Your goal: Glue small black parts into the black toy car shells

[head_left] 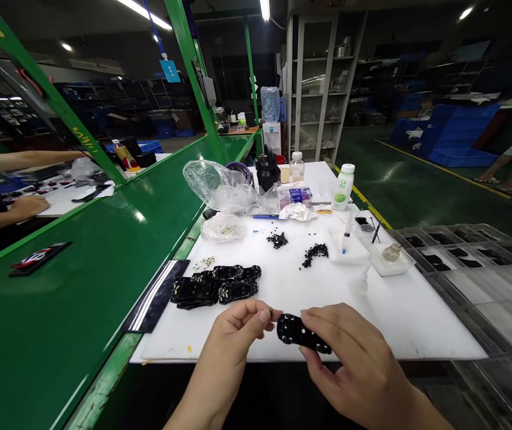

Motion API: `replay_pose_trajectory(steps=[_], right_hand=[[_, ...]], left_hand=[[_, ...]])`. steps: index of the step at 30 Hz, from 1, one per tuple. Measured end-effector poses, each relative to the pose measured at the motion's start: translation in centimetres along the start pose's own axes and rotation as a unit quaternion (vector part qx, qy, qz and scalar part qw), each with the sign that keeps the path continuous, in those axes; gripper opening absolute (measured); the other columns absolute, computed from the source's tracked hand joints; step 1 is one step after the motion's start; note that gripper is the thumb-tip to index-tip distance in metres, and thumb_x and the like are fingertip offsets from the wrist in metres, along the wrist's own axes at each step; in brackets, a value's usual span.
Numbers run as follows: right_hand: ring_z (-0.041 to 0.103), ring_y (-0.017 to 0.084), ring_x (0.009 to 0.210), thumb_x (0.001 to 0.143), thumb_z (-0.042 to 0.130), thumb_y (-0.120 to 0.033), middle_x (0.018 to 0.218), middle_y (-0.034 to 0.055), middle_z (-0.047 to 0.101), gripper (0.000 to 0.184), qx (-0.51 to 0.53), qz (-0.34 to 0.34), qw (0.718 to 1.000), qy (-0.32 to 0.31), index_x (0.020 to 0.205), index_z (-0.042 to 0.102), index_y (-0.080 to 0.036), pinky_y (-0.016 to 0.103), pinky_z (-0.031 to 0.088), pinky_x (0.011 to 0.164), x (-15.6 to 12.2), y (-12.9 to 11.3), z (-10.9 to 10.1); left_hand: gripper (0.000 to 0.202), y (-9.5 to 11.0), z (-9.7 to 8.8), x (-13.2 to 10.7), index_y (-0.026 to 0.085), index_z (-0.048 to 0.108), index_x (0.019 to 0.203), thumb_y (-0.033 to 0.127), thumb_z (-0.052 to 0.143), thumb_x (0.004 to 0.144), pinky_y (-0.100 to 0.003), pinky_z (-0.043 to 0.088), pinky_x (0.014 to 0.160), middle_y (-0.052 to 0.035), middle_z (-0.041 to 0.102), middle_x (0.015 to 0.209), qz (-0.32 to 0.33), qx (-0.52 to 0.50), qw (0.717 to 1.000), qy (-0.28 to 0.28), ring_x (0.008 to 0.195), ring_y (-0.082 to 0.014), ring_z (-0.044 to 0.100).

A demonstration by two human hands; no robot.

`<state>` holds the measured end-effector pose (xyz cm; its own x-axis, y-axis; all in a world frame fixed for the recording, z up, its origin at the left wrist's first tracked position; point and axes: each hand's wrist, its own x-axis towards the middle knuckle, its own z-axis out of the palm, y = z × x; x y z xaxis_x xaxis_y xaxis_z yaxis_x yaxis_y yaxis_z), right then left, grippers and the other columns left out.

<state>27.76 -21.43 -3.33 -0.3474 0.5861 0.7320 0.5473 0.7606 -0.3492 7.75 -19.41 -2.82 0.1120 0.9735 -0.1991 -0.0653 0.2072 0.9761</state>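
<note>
My right hand point(349, 349) grips a black toy car chassis point(295, 332) between thumb and fingers, its flat face with light spots turned up. Close to the chassis's left end, my left hand point(242, 331) pinches a tiny dark part point(272, 314); its exact kind is too small to tell. Left of my hands lies a cluster of similar black car chassis point(195, 291), some with pale bits on them. Farther back are two heaps of small black parts, one in the middle point(278, 240) and one to the right point(315, 254).
Behind stand plastic bags point(224, 191), a black bottle point(267, 170), a tissue pack point(295, 194) and a white-green bottle point(343, 187). At right are a foam block with a syringe point(346, 239), a small tray point(392, 263) and compartment trays point(471, 248). A co-worker's hand point(29, 206) rests beyond the green partition.
</note>
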Motion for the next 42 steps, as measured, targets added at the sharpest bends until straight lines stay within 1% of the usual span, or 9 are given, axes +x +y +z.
replay_pose_trajectory(steps=[5, 8, 11, 18, 24, 28, 32, 37, 42], right_hand=[[0.061, 0.024, 0.096, 0.08, 0.059, -0.004, 0.108, 0.0126, 0.067, 0.044, -0.005, -0.012, 1.0, -0.008, 0.123, 0.055, -0.01, 0.04, 0.055, 0.08, -0.3, -0.2, 0.0], [0.061, 0.024, 0.095, 0.08, 0.06, -0.003, 0.107, 0.0122, 0.067, 0.044, -0.002, -0.016, 1.0, -0.006, 0.123, 0.055, -0.009, 0.04, 0.055, 0.08, -0.3, -0.3, -0.1], [0.06, 0.023, 0.094, 0.079, 0.06, -0.003, 0.106, 0.0122, 0.067, 0.043, 0.002, -0.015, 1.0, -0.006, 0.121, 0.056, -0.009, 0.04, 0.055, 0.079, -0.2, -0.4, -0.2], [0.06, 0.024, 0.095, 0.08, 0.06, -0.004, 0.106, 0.0126, 0.067, 0.043, 0.005, -0.015, 1.0, -0.01, 0.122, 0.056, -0.008, 0.04, 0.055, 0.08, -0.3, -0.6, -0.4], [0.062, 0.023, 0.093, 0.082, 0.057, -0.005, 0.106, 0.0124, 0.068, 0.041, 0.003, -0.011, 1.0, -0.012, 0.122, 0.056, -0.009, 0.041, 0.057, 0.079, -0.4, -0.8, -0.6], [0.064, 0.023, 0.093, 0.083, 0.056, -0.006, 0.105, 0.0123, 0.068, 0.041, -0.013, -0.013, 1.0, -0.011, 0.124, 0.056, -0.011, 0.04, 0.058, 0.079, -0.4, -0.8, -0.6], [0.063, 0.024, 0.094, 0.083, 0.058, -0.005, 0.107, 0.0131, 0.068, 0.041, -0.013, -0.014, 1.0, -0.018, 0.124, 0.056, -0.009, 0.04, 0.058, 0.079, -0.5, -0.8, -0.5], [0.063, 0.024, 0.092, 0.082, 0.061, -0.003, 0.106, 0.0138, 0.068, 0.042, -0.018, -0.028, 0.999, -0.009, 0.124, 0.056, -0.007, 0.04, 0.058, 0.077, -0.7, -0.9, -0.3], [0.063, 0.024, 0.093, 0.082, 0.063, -0.004, 0.106, 0.0136, 0.069, 0.042, -0.024, -0.035, 0.999, 0.005, 0.123, 0.057, -0.007, 0.04, 0.058, 0.077, -0.7, -0.9, -0.2]], left_hand=[[0.019, 0.1, 0.1, -0.3, 0.019, 0.069, 0.076, 0.036, 0.067, 0.084, -0.029, 0.04, 0.079, -0.0019, 0.066, 0.077, 0.005, -0.001, 1.0, -0.009, 0.081, -0.0176, 0.056], [0.019, 0.2, 0.2, -0.5, 0.018, 0.069, 0.076, 0.035, 0.067, 0.084, -0.027, 0.039, 0.074, -0.0004, 0.063, 0.073, 0.007, 0.006, 1.0, -0.017, 0.074, -0.0153, 0.053], [0.019, 0.2, 0.4, -0.8, 0.018, 0.069, 0.075, 0.034, 0.067, 0.085, -0.025, 0.039, 0.071, 0.0002, 0.062, 0.071, 0.005, 0.002, 1.0, -0.025, 0.071, -0.0144, 0.052], [0.021, 0.5, 0.7, -1.1, 0.017, 0.067, 0.071, 0.035, 0.069, 0.082, -0.024, 0.038, 0.069, 0.0008, 0.06, 0.066, -0.002, -0.006, 1.0, -0.027, 0.068, -0.0135, 0.05], [0.022, 0.5, 0.9, -1.1, 0.018, 0.068, 0.07, 0.037, 0.069, 0.081, -0.025, 0.039, 0.07, 0.0008, 0.06, 0.065, 0.0, 0.013, 1.0, -0.012, 0.067, -0.0143, 0.05], [0.023, 0.7, 0.8, -1.2, 0.018, 0.07, 0.072, 0.04, 0.069, 0.08, -0.027, 0.038, 0.071, -0.0001, 0.061, 0.065, -0.007, 0.057, 0.998, 0.004, 0.068, -0.0159, 0.051], [0.025, 0.7, 0.8, -1.2, 0.018, 0.071, 0.074, 0.042, 0.069, 0.08, -0.027, 0.038, 0.069, -0.0003, 0.061, 0.065, -0.006, 0.097, 0.995, 0.019, 0.067, -0.0161, 0.051], [0.025, 0.5, 1.1, -1.2, 0.018, 0.071, 0.074, 0.042, 0.069, 0.08, -0.027, 0.038, 0.068, 0.001, 0.059, 0.062, -0.004, 0.103, 0.994, 0.036, 0.065, -0.0153, 0.05], [0.023, 0.6, 1.3, -1.2, 0.018, 0.071, 0.074, 0.04, 0.069, 0.08, -0.027, 0.04, 0.069, -0.0001, 0.062, 0.066, -0.002, 0.097, 0.994, 0.041, 0.068, -0.016, 0.053]])
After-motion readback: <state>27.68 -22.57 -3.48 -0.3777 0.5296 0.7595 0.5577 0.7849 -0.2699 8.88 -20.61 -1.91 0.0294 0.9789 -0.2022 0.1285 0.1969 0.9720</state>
